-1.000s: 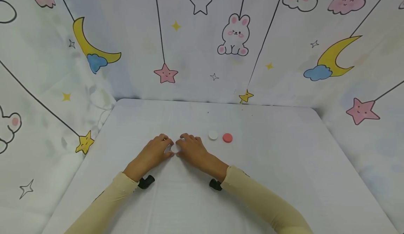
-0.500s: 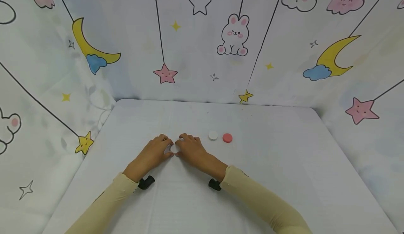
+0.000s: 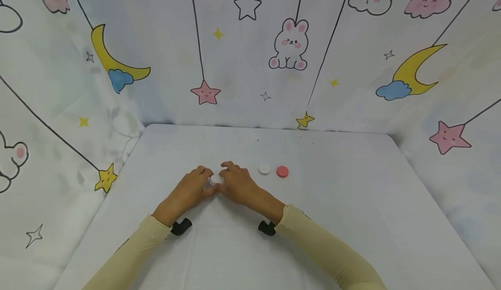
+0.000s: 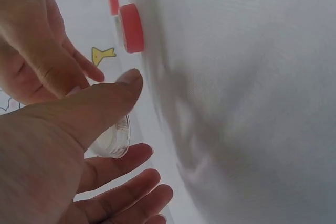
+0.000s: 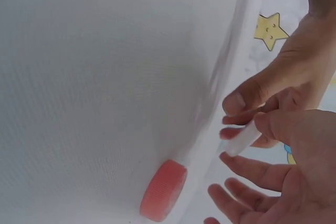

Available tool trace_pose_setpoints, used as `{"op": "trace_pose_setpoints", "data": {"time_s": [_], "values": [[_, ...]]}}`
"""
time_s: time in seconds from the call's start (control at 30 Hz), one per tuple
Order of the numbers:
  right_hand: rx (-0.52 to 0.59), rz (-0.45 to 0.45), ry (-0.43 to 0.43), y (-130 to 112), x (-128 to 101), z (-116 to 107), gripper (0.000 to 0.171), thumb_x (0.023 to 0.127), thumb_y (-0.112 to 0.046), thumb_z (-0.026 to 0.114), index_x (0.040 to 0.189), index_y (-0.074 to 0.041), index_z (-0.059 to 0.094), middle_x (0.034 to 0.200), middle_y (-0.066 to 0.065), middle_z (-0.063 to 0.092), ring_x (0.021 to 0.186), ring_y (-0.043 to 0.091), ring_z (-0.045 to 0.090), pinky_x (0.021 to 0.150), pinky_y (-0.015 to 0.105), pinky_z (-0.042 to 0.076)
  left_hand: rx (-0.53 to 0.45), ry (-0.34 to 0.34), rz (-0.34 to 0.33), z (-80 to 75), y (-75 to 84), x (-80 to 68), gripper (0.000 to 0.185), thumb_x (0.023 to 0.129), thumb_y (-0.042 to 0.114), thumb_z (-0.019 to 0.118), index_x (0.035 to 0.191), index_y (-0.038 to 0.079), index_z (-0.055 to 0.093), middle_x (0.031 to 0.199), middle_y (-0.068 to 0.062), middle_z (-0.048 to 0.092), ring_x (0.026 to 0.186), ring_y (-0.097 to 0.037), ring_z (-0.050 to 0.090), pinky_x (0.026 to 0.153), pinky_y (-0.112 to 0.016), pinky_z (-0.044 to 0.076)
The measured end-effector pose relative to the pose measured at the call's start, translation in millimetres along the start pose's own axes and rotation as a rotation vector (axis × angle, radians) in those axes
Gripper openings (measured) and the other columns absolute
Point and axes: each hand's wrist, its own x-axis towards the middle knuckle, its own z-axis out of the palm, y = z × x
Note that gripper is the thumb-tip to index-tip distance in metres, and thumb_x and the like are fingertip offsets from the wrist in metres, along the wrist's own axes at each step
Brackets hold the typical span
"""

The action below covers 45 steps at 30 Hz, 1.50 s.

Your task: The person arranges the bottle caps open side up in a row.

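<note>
The right hand (image 3: 238,184) pinched a translucent, round plastic cap (image 5: 243,139), which risked slipping because the left hand (image 3: 190,188) offered only relaxed fingers (image 4: 118,167).

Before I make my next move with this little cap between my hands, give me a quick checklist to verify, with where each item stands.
1. Right hand has a grip on the held cap: ok, thumb and finger pinch it in the right wrist view.
2. Left hand touches the held cap: cannot tell; it is close around it, but contact isn't clear.
3. Held cap is off the table: cannot tell; the hands partly hide it in the head view.
4. White disc is apart from both hands: ok.
5. Red disc is apart from the white disc: ok, a gap shows in the head view.
</note>
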Motion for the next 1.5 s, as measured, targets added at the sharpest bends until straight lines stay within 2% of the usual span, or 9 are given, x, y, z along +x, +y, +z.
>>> {"op": "trace_pose_setpoints", "data": {"time_s": [0.2, 0.33, 0.53, 0.77, 0.87, 0.97, 1.1, 1.23, 1.5], "values": [[0.072, 0.035, 0.006, -1.5, -1.0, -1.4, 0.041, 0.107, -0.042, 0.061, 0.125, -0.007, 0.075, 0.152, 0.008, 0.055, 0.143, 0.024, 0.051, 0.114, 0.057, 0.041, 0.009, 0.059, 0.015, 1.5, 0.3, 0.8, 0.041, 0.092, 0.028, 0.085, 0.116, 0.003, 0.063, 0.114, -0.014, 0.064, 0.097, -0.03, 0.064, 0.087, -0.054, 0.054], [0.157, 0.068, 0.009, -0.2, -0.1, -2.6, 0.04, 0.108, -0.04, 0.058, 0.119, -0.007, 0.077, 0.15, 0.009, 0.058, 0.145, 0.021, 0.049, 0.116, 0.059, 0.037, 0.005, 0.083, 0.02, 1.3, 1.5, 2.2, 0.041, 0.092, 0.03, 0.084, 0.115, 0.003, 0.063, 0.112, -0.013, 0.064, 0.094, -0.028, 0.063, 0.086, -0.053, 0.054], [0.264, 0.102, 0.013, -1.6, -1.1, -7.8, 0.041, 0.108, -0.041, 0.055, 0.111, -0.007, 0.079, 0.149, 0.01, 0.059, 0.145, 0.021, 0.049, 0.117, 0.061, 0.032, -0.014, 0.074, -0.009, 2.2, 3.1, 5.0, 0.042, 0.094, 0.032, 0.082, 0.116, 0.003, 0.061, 0.113, -0.013, 0.063, 0.094, -0.029, 0.062, 0.09, -0.053, 0.052], [0.308, 0.13, 0.023, -4.4, -1.4, -9.8, 0.044, 0.11, -0.042, 0.052, 0.105, -0.009, 0.079, 0.148, 0.009, 0.059, 0.143, 0.023, 0.05, 0.117, 0.061, 0.029, -0.012, 0.113, -0.003, 2.4, 3.2, 5.0, 0.04, 0.095, 0.032, 0.081, 0.114, 0.002, 0.062, 0.114, -0.013, 0.065, 0.098, -0.03, 0.065, 0.09, -0.054, 0.052], [0.308, 0.134, 0.026, -3.5, -0.6, -9.2, 0.046, 0.111, -0.043, 0.048, 0.11, -0.009, 0.079, 0.149, 0.008, 0.059, 0.144, 0.022, 0.049, 0.117, 0.06, 0.028, -0.024, 0.128, 0.0, 2.8, 3.3, 5.2, 0.04, 0.094, 0.032, 0.082, 0.114, 0.003, 0.063, 0.115, -0.013, 0.066, 0.101, -0.03, 0.065, 0.092, -0.055, 0.052], [0.308, 0.123, 0.04, -0.9, -0.9, -8.7, 0.044, 0.112, -0.041, 0.048, 0.124, -0.009, 0.076, 0.15, 0.008, 0.057, 0.144, 0.022, 0.05, 0.116, 0.06, 0.031, -0.035, 0.133, 0.002, 2.4, 3.8, 5.4, 0.039, 0.094, 0.031, 0.082, 0.113, 0.003, 0.063, 0.115, -0.013, 0.067, 0.101, -0.029, 0.066, 0.094, -0.055, 0.052], [0.302, 0.064, 0.097, 6.3, -0.7, -7.6, 0.039, 0.111, -0.036, 0.052, 0.138, -0.014, 0.069, 0.15, 0.008, 0.056, 0.141, 0.022, 0.053, 0.111, 0.058, 0.039, -0.03, 0.136, -0.001, 0.2, 4.6, 5.8, 0.041, 0.092, 0.031, 0.083, 0.113, 0.001, 0.065, 0.114, -0.015, 0.068, 0.098, -0.028, 0.066, 0.094, -0.056, 0.053], [0.282, -0.018, 0.126, 14.9, 1.5, -7.4, 0.034, 0.11, -0.03, 0.057, 0.14, -0.019, 0.067, 0.15, 0.01, 0.056, 0.14, 0.022, 0.053, 0.106, 0.059, 0.042, -0.031, 0.136, -0.008, -1.7, 4.5, 6.2, 0.043, 0.091, 0.031, 0.085, 0.113, 0.0, 0.067, 0.116, -0.015, 0.067, 0.1, -0.029, 0.066, 0.095, -0.057, 0.052], [0.186, -0.083, 0.063, 23.8, 3.3, -9.2, 0.037, 0.108, -0.027, 0.063, 0.144, -0.021, 0.066, 0.153, 0.012, 0.055, 0.142, 0.026, 0.053, 0.107, 0.059, 0.042, -0.008, 0.131, 0.007, -1.4, 4.3, 6.6, 0.042, 0.089, 0.028, 0.087, 0.117, 0.002, 0.069, 0.118, -0.013, 0.066, 0.104, -0.031, 0.067, 0.097, -0.057, 0.052]]}}
